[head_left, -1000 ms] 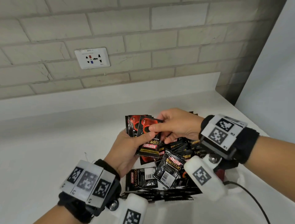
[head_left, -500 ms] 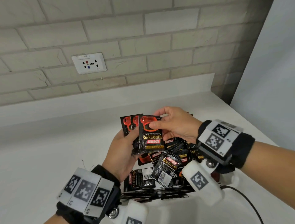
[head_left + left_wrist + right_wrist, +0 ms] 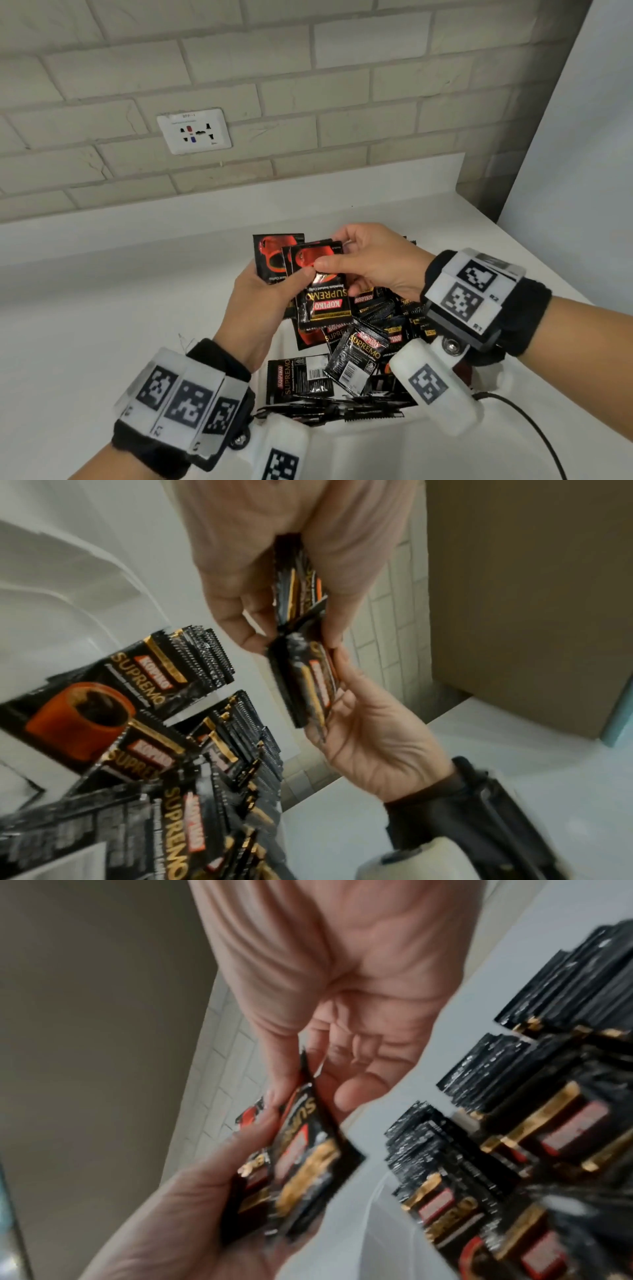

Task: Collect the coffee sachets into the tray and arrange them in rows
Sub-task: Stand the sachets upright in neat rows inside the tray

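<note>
1. Head view has both hands up over the pile: the left hand (image 3: 260, 301) is curled round a small fan of coffee sachets (image 3: 274, 257), thumb clamped across the fronts, and the right hand (image 3: 373, 263) is pinching the front sachet (image 3: 322, 291) by its top edge, thumb touching the left thumb.
2. What I'd worry about: the foil looks slick and the fan is already uneven, so if the left thumb eases off while the right one tugs, the back ones could slide out and drop into the heap.
3. Also the held sachets are upside down to the camera; mixing orientations would probably make the rows messy.
4. Relative to the grip, the loose pile (image 3: 359, 346) sits at about 5 o'clock, just below, inside the white tray (image 3: 363, 431).
5. At 6 o'clock, near the tray's front wall, some sachets look stacked on edge (image 3: 329, 407), maybe a started row. Can't tell for sure.
</note>
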